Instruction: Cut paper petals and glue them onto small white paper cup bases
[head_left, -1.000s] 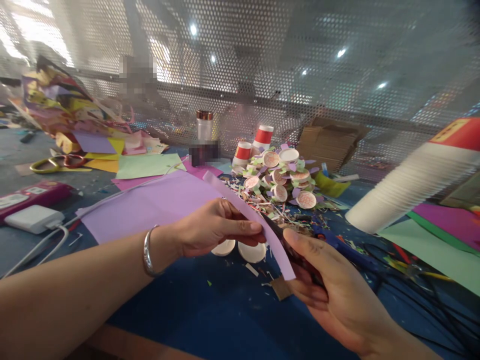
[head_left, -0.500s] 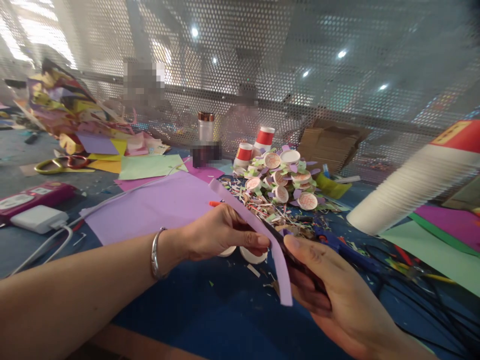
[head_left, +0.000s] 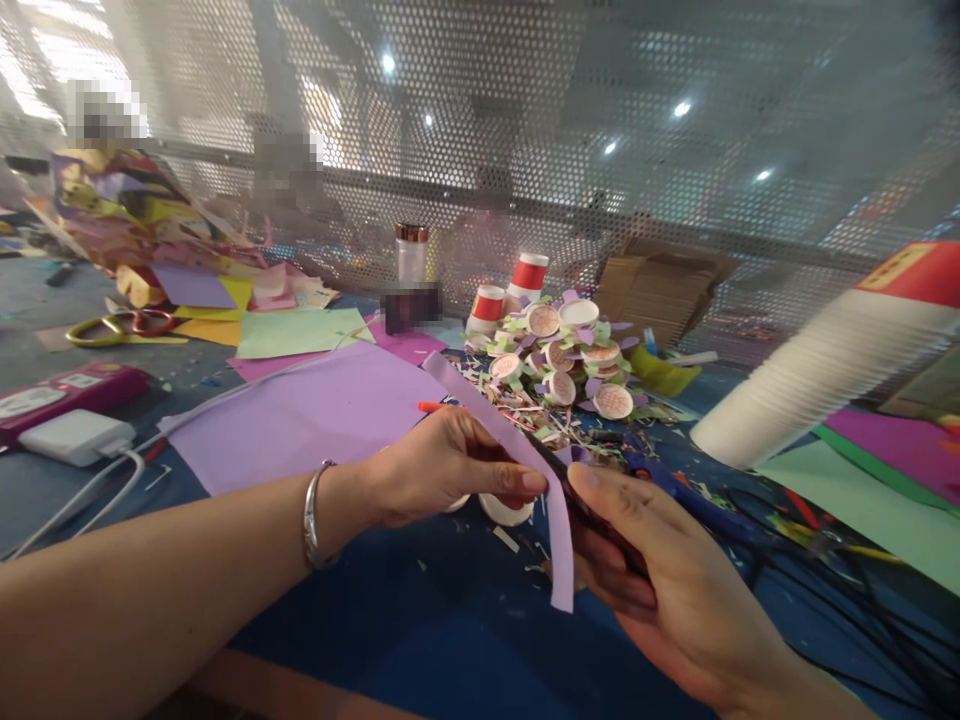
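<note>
Between the thumb and fingers of my left hand (head_left: 465,460) is a narrow strip of light purple paper (head_left: 561,550), its lower end curling down freely. My right hand (head_left: 645,560) is closed around dark scissors (head_left: 551,462), largely covered by the fingers; their blade lies along the strip's right edge. Both hands are close together above the blue table. A larger purple paper sheet (head_left: 300,410) lies beneath and left of my left hand. Behind the left fingers, a round white piece (head_left: 506,510) shows in part.
Beyond the hands is a heap of paper-cup pieces (head_left: 559,350) among paper scraps. At right, stacked paper cups (head_left: 817,370) lean above a blue glue gun (head_left: 675,490) and black cables (head_left: 847,600). Yellow-handled scissors (head_left: 97,330) and a white charger (head_left: 79,437) are at left.
The strip's hanging end has shifted slightly left, and my left fingertips have moved a little right along it. Both hands keep their grips.
</note>
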